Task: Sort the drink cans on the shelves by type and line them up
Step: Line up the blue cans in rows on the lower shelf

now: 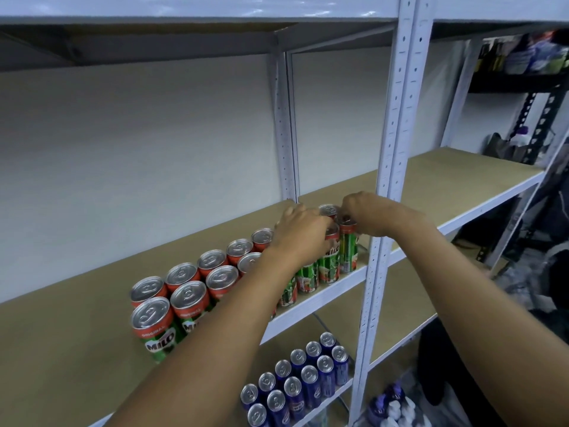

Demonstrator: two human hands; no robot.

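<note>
Several green-and-red Milo cans [184, 300] stand in two rows along the front of the middle shelf [77, 349]. At the right end of the rows my left hand [300, 229] lies over the tops of the cans, its fingers curled down around one there. My right hand [365, 212] pinches the top of the last Milo can [348, 251] next to the white upright post [374, 272]. On the shelf below, several blue cans [303, 380] stand in two rows.
The white post [397, 118] splits the shelving into two bays. The right bay's shelf board [462, 180] is bare. A bag of blue and white items [391, 408] lies at the bottom right. A black rack [523, 72] with bottles stands at the far right.
</note>
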